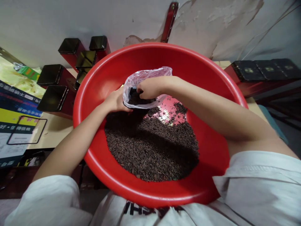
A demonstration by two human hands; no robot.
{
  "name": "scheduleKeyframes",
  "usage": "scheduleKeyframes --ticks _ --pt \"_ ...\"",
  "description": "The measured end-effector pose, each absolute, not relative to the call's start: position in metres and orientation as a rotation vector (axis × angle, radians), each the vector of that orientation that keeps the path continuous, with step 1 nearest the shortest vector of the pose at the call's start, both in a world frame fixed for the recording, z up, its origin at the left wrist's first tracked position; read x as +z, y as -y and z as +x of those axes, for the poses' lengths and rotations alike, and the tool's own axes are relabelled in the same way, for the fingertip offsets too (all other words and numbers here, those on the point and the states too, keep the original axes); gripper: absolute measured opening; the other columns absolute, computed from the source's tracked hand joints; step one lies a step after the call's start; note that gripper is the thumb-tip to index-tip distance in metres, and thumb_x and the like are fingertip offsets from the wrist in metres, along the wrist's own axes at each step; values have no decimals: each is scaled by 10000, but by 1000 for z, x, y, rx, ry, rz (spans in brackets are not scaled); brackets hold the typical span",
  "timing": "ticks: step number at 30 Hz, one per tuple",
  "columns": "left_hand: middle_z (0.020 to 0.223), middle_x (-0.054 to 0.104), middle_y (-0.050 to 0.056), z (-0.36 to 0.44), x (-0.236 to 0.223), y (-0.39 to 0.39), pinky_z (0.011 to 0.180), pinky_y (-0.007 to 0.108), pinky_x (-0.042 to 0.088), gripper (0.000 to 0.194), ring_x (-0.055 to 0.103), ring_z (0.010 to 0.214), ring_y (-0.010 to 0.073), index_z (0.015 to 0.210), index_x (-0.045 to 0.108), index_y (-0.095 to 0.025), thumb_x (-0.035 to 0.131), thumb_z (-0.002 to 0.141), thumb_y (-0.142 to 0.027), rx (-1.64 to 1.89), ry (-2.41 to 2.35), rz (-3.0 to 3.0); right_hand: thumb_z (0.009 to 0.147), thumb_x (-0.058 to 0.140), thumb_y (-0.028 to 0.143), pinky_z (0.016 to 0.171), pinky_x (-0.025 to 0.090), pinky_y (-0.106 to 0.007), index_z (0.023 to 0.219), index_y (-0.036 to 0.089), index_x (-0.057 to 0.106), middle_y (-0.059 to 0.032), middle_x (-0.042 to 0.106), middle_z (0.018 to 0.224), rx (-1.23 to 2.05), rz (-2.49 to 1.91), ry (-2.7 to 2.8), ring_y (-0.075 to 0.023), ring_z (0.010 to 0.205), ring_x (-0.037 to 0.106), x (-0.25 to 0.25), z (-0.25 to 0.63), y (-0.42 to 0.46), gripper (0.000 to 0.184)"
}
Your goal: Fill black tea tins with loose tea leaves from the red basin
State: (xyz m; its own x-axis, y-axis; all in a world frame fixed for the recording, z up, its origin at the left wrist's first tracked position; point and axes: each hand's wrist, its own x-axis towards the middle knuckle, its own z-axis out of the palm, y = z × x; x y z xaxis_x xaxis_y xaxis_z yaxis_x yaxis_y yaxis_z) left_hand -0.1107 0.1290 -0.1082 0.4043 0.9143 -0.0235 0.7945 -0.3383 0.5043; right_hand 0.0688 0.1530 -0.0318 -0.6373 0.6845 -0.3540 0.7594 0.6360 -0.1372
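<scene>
A big red plastic basin (211, 150) sits in front of me, holding a heap of dark loose tea leaves (150, 147). Over the far side of the heap is a small clear plastic bag (145, 77) with some leaves inside. My left hand (116, 101) grips the bag's left edge and holds its mouth apart. My right hand (148, 88) is closed at the bag's mouth, fingers curled inward over the leaves inside; what they pinch is hidden.
Several red tins with dark lids (58, 84) stand at the left on the wooden table (56, 130). More dark-lidded red boxes (263, 73) line the right. Printed cartons (16, 119) lie far left. A peeling white wall (117, 18) is behind.
</scene>
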Motion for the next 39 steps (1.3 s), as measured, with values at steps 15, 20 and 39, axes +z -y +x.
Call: scheduleKeyframes --ticks 15,20,39 --pt "1279 574 97 -110 -106 -129 979 412 445 954 567 1146 335 1377 377 -227 775 530 -412 329 -1462 2281 793 491 657 710 444 -368 956 123 561 -107 631 902 -857 2067 -2452 -208 762 586 -42 166 -97 563" --pt "1256 583 129 -109 -108 -130 964 439 457 916 574 1134 359 1348 412 -185 757 533 -421 311 -1443 2324 789 482 613 714 462 -331 612 188 570 -66 642 671 -1875 1641 -2170 -167 663 602 -69 165 -93 468" --pt "1293 540 139 -104 -126 -129 999 445 441 919 540 1172 341 1309 410 -170 774 508 -434 507 -1411 2367 805 486 642 992 425 -430 1127 86 626 -211 604 1214 -1302 1456 -1993 -328 1140 570 -142 158 -93 658"
